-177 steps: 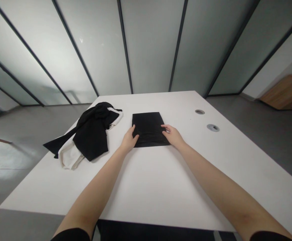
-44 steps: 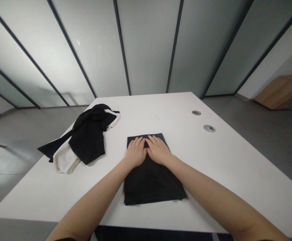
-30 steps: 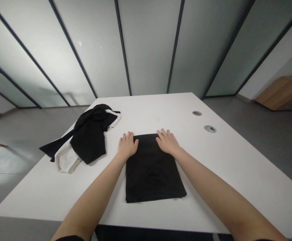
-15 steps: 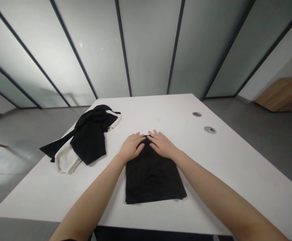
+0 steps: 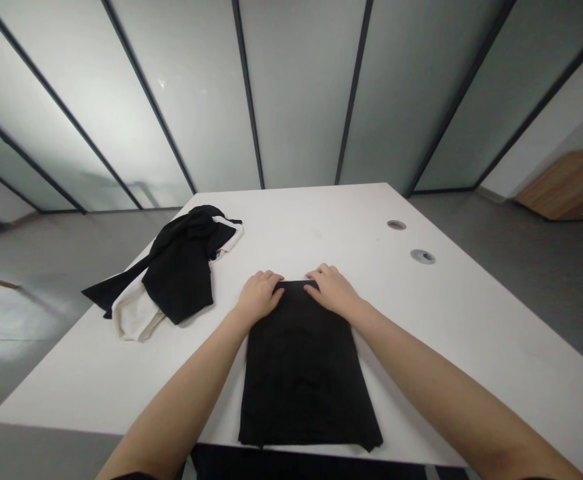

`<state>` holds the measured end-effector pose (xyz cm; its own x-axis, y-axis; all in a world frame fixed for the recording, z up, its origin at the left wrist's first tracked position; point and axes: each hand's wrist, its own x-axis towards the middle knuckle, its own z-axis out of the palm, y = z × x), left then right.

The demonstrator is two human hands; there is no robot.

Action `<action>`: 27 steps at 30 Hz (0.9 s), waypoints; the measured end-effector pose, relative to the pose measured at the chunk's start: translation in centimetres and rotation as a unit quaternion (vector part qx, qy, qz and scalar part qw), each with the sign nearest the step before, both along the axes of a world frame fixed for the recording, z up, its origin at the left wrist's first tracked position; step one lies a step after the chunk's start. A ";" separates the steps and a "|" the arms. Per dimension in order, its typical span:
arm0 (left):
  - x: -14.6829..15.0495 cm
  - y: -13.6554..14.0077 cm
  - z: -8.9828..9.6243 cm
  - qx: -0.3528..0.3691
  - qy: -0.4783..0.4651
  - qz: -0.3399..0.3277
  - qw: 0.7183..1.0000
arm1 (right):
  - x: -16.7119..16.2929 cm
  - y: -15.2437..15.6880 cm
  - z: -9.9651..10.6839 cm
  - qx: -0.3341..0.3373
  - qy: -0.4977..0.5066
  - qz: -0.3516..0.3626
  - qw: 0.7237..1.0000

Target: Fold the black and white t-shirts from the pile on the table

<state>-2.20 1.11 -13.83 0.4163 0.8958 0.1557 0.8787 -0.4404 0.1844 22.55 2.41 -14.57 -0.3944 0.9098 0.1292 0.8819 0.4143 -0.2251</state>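
A folded black garment (image 5: 306, 373) lies flat on the white table in front of me, its near edge close to the table's front edge. At its far left corner is my left hand (image 5: 261, 295), thumb on the cloth and fingers curled over the far edge. My right hand (image 5: 335, 291) holds the far right corner the same way. The fingertips are partly hidden. To the left lies a loose heap of clothing, with a black garment (image 5: 181, 287) on top of a white garment (image 5: 134, 313).
The white table (image 5: 461, 347) has two round cable grommets, a farther one (image 5: 396, 225) and a nearer one (image 5: 423, 257), on its right side. Frosted glass panels (image 5: 301, 87) stand behind it. A wooden piece of furniture (image 5: 569, 187) is at far right on the grey floor.
The black garment has slid toward me and its near edge now lies nearer the table's front. My hands have moved apart, from near the middle of its far edge to the corners.
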 end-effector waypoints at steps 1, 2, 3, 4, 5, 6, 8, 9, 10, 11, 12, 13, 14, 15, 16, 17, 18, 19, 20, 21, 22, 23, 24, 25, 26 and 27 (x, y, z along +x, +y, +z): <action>-0.3 0.0 -0.1 0.007 0.007 0.024 1.000 | 0.3 0.1 0.0 0.001 -0.008 -0.018 1.000; -0.6 0.1 -0.1 0.007 0.013 0.044 0.999 | 0.5 0.2 -0.1 -0.003 -0.015 -0.030 0.999; -0.9 0.2 -0.2 0.002 0.017 0.058 0.998 | 0.8 0.4 -0.1 -0.011 -0.018 -0.036 0.999; -1.3 0.3 -0.2 -0.006 0.017 0.061 0.998 | 1.1 0.6 0.0 -0.021 -0.016 -0.036 0.999; -1.6 0.5 -0.2 -0.014 0.013 0.058 0.998 | 1.3 0.8 0.0 -0.033 -0.010 -0.031 0.999; -1.9 0.6 -0.2 -0.021 0.006 0.051 0.998 | 1.6 1.0 0.2 -0.045 0.001 -0.023 0.999; -2.5 0.9 -0.3 -0.031 -0.016 0.028 0.999 | 2.0 1.4 0.4 -0.078 0.029 -0.010 0.996; -2.7 1.1 -0.3 -0.037 -0.031 0.013 0.999 | 2.3 1.5 0.5 -0.097 0.045 -0.003 0.994; -2.8 1.2 -0.4 -0.047 -0.048 0.001 0.998 | 2.5 1.6 0.6 -0.116 0.063 0.003 0.991; -2.9 1.2 -0.5 -0.061 -0.069 -0.007 0.996 | 2.6 1.7 0.6 -0.134 0.084 0.010 0.987; -3.0 1.2 -0.6 -0.076 -0.092 -0.011 0.993 | 2.8 1.7 0.7 -0.150 0.107 0.016 0.983; -3.0 1.2 -0.7 -0.090 -0.119 -0.011 0.989 | 2.9 1.8 0.7 -0.165 0.128 0.022 0.978; -2.9 1.1 -0.7 -0.102 -0.146 -0.009 0.984 | 3.0 1.8 0.7 -0.179 0.146 0.027 0.973; -2.9 1.1 -0.6 -0.111 -0.172 -0.007 0.979 | 3.1 1.9 0.8 -0.195 0.158 0.030 0.968; -2.8 1.0 -0.5 -0.120 -0.193 -0.006 0.974 | 3.2 2.0 0.9 -0.213 0.165 0.034 0.962; -2.7 0.9 -0.4 -0.129 -0.208 -0.007 0.970 | 3.2 2.0 1.0 -0.234 0.166 0.041 0.957; -2.7 0.8 -0.2 -0.141 -0.214 -0.011 0.967 | 3.3 2.0 1.2 -0.255 0.165 0.049 0.952; -2.6 0.7 0.0 -0.152 -0.213 -0.016 0.965 | 3.3 2.0 1.5 -0.274 0.164 0.057 0.946; -2.6 0.7 0.2 -0.160 -0.206 -0.023 0.965 | 3.4 2.0 1.7 -0.289 0.165 0.064 0.941; -2.6 0.7 0.4 -0.162 -0.198 -0.031 0.966 | 3.5 2.0 1.9 -0.299 0.170 0.070 0.936; -2.7 0.7 0.6 -0.160 -0.191 -0.038 0.968 | 3.6 1.9 2.0 -0.306 0.182 0.075 0.932; -2.8 0.7 0.7 -0.157 -0.189 -0.043 0.968 | 3.6 1.9 2.1 -0.312 0.201 0.078 0.925; -3.0 0.8 0.9 -0.158 -0.194 -0.047 0.967 | 3.7 1.8 2.1 -0.322 0.228 0.080 0.915; -3.2 0.9 1.0 -0.165 -0.205 -0.051 0.963 | 3.8 1.8 1.9 -0.339 0.262 0.077 0.900; -3.4 1.0 1.1 -0.176 -0.218 -0.053 0.958 | 3.9 1.7 1.7 -0.363 0.299 0.067 0.880; -3.7 1.2 1.2 -0.190 -0.232 -0.051 0.953 | 4.0 1.7 1.4 -0.389 0.335 0.049 0.857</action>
<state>-5.94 2.31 -12.67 0.4700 0.8825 0.0174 0.6202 -0.3442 0.7049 26.60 4.07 -13.13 -0.5476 0.7904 -0.2746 0.4163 -0.0273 -0.9088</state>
